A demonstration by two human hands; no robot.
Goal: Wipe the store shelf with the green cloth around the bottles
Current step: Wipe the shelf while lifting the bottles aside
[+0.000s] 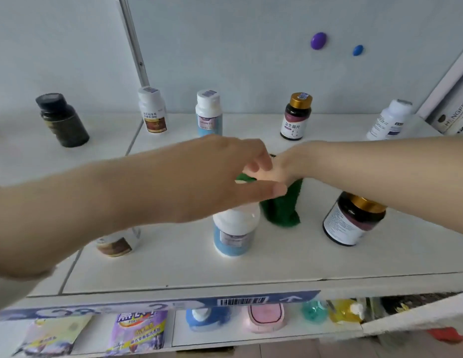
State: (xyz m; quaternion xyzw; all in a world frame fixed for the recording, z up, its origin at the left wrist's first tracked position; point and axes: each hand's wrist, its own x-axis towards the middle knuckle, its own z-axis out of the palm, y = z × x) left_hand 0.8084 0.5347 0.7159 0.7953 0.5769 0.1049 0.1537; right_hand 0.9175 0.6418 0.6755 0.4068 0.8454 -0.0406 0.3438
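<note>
Right now my left hand [220,177] hangs over the front blue-label bottle [234,233], just above its white cap. The fingers are loosely spread with the thumb out, and it has hold of nothing. My right hand [279,167] reaches in from the right of that bottle and sits above and just behind it, close against my left fingertips. Most of its fingers are hidden behind my left hand, but the green cloth [282,206] hangs bunched from its grip. The cloth's lower end comes down to the white shelf [276,262] just behind and to the right of the blue-label bottle; I cannot tell whether cloth and bottle touch. Farther right of the bottle a gold-capped dark bottle [353,223] stands under my right forearm. To the bottle's left, a brown-label bottle [118,244] shows partly beneath my left forearm. Well behind it, near the back wall, stand a rear blue bottle [209,115] straight back and a black bottle [62,120] far off to the left.
</note>
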